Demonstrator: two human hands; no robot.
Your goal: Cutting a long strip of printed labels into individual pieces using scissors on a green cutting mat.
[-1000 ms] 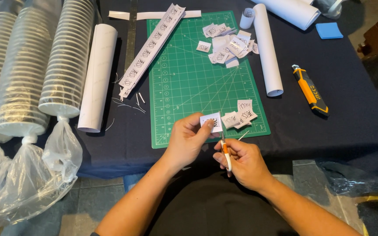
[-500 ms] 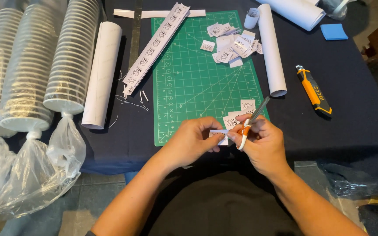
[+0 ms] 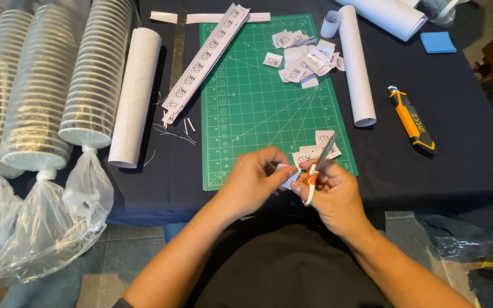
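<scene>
As right hand (image 3: 332,191) grips scissors (image 3: 319,165), left hand (image 3: 253,181) pinches label (image 3: 288,174)

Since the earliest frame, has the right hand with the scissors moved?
Yes. The right hand with the scissors rose toward the green cutting mat's near edge, meeting the left hand.

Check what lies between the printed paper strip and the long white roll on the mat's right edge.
Head view: bare green cutting mat between printed strip and white roll, plus a pile of cut labels by the roll.

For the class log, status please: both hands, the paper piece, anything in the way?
Left hand pinching small white paper piece. Right hand gripping orange-handled scissors, blades at its edge. Nothing blocking; cut slips lie beside on green cutting mat.
</scene>
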